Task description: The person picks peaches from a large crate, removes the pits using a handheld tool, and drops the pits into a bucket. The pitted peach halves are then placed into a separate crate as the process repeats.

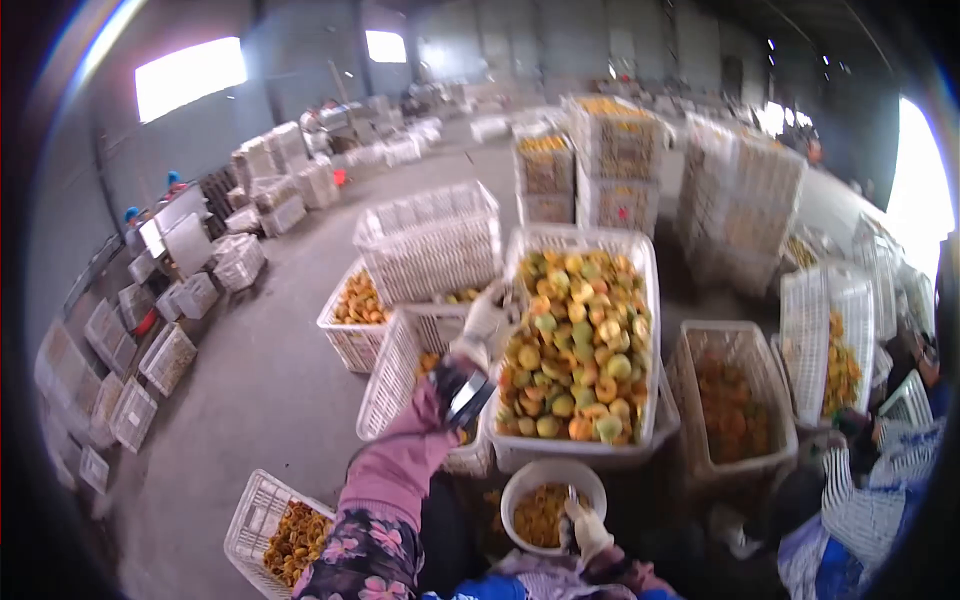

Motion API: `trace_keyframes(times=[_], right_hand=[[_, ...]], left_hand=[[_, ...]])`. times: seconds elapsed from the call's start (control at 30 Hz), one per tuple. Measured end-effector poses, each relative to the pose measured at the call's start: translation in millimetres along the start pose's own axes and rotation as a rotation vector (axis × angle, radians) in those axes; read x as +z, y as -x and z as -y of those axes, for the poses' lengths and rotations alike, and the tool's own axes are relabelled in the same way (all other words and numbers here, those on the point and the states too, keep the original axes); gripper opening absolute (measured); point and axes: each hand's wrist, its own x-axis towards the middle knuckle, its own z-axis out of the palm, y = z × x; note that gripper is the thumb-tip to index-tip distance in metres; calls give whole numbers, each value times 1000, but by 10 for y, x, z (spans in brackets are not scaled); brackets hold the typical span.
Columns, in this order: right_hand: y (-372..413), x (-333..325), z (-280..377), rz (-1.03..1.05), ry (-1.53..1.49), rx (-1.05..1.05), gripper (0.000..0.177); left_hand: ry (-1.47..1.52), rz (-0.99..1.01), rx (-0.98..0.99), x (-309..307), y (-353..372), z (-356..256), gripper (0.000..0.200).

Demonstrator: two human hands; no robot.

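Observation:
My left hand (486, 316), in a white glove, reaches to the left rim of a white crate (505, 455) heaped with yellow-green and orange fruit (585, 345), which look like peaches or apricots. Its fingers are blurred, and I cannot tell whether they hold anything. My right hand (590, 532), also gloved, is closed around a small metal tool (572, 496) over the right side of a white basin (513, 490). Orange-brown fruit pieces (540, 515) lie in the basin, just in front of the fruit crate.
Beside my left arm stand a tilted crate (385, 385) and a crate of orange pieces (355, 305) under an upended basket (430, 240). Cut fruit fills a basket (262, 510) lower left. A crate (735, 335) stands at right, near another person's striped sleeve (840, 480). Stacked crates (615, 150) rise behind.

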Motion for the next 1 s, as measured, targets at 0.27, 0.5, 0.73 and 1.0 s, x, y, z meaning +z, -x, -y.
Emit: trace_keyframes(times=[0.27, 0.5, 0.73, 1.0], right_hand=[[-115, 186, 271, -217, 474, -610, 36], [-143, 200, 203, -274, 755, -623, 35], [-74, 351, 193, -275, 973, -404, 43], [-203, 377, -54, -83, 661, -424, 41]], left_hand=[[349, -160, -413, -126, 1509, 1812, 28], [205, -298, -335, -310, 1587, 2026, 34], [-10, -385, -313, -333, 1630, 2014, 36], [-185, -284, -263, -516, 1654, 2013, 35]])
